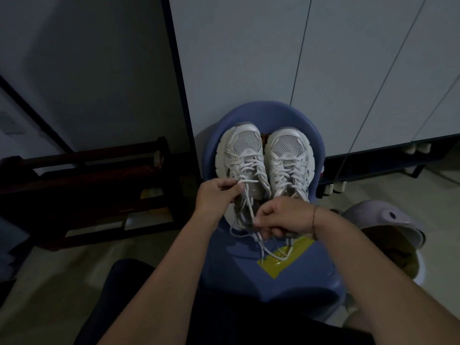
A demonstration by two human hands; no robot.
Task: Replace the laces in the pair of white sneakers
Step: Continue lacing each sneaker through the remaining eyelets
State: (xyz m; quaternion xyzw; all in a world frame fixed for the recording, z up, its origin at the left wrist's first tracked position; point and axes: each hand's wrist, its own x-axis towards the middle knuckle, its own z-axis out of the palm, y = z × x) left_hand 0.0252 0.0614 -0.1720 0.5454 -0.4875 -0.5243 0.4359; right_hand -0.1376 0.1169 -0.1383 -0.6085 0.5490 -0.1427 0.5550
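One sneaker (pixel 288 155) hides its heel under the right hand (pixel 283 215).

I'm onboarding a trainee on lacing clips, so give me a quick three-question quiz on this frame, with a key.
1. True or false: the picture-left sneaker and the picture-right sneaker both stand on the blue plastic chair.
2. The left hand pinches the lace of which sneaker? A) picture-left B) picture-right C) neither
3. Fill in: loose lace ends trail across a ___ patch on the seat.
Key: 1 true; 2 A; 3 yellow.
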